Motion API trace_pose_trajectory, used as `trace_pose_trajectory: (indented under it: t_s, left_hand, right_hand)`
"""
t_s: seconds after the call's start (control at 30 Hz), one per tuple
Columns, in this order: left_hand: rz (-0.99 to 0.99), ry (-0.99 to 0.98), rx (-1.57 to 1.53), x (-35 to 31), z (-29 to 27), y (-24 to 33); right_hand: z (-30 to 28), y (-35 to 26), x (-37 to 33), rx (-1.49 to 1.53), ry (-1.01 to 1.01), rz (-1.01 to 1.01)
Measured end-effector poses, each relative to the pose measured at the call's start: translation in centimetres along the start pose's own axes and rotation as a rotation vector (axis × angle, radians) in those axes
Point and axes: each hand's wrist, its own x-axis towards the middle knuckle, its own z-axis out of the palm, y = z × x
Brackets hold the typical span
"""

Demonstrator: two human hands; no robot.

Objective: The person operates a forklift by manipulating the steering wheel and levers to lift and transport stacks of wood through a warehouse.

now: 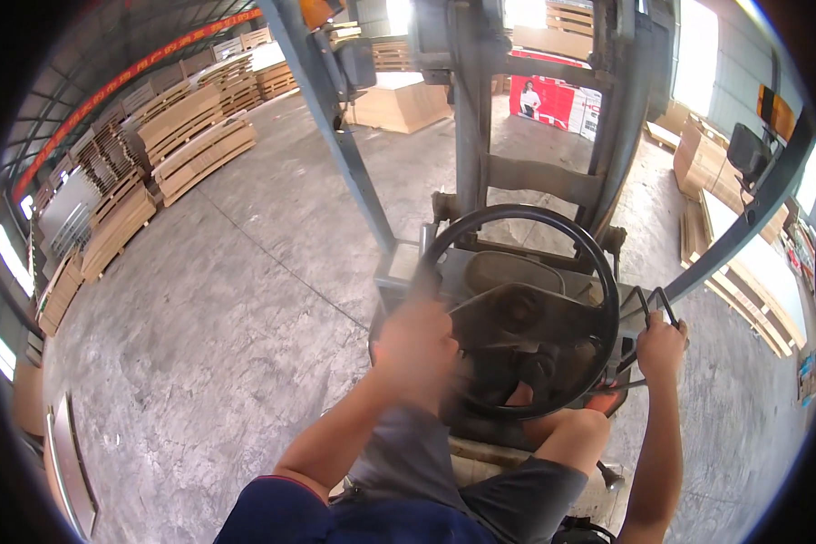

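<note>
In front of me is the black steering wheel [613,317] of a forklift. My left hand [417,340] covers the left side of its rim, smeared by motion, with its fingers curled in. To the right of the wheel stand two bent black control levers [665,306]. My right hand [662,344] is closed at these levers, its fingers wrapped at their upper ends; the exact grip is partly hidden. Beyond the wheel rises the forklift's dark mast [471,118], with a crossbar [544,179] between its uprights.
Stacked wooden boards [199,159] line the left side of the concrete floor [218,335]. Ahead are a pale wooden stack [399,104] and a red and white printed panel [553,98]. More boards [752,263] lie at right. Grey frame posts [335,154] flank the mast.
</note>
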Motion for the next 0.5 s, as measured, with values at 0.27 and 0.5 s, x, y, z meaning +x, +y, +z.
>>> trace_pose_trajectory:
  t_s: [0.27, 0.5]
  left_hand:
    - [0.057, -0.022, -0.074, -4.9, -8.0, 6.4]
    - [-0.050, 0.017, -0.012, -10.3, -14.1, 12.6]
  right_hand:
    - [-4.5, 0.9, -8.1, -0.005, -0.055, 0.013]
    - [-9.2, 1.2, -15.5, -0.070, -0.135, -0.028]
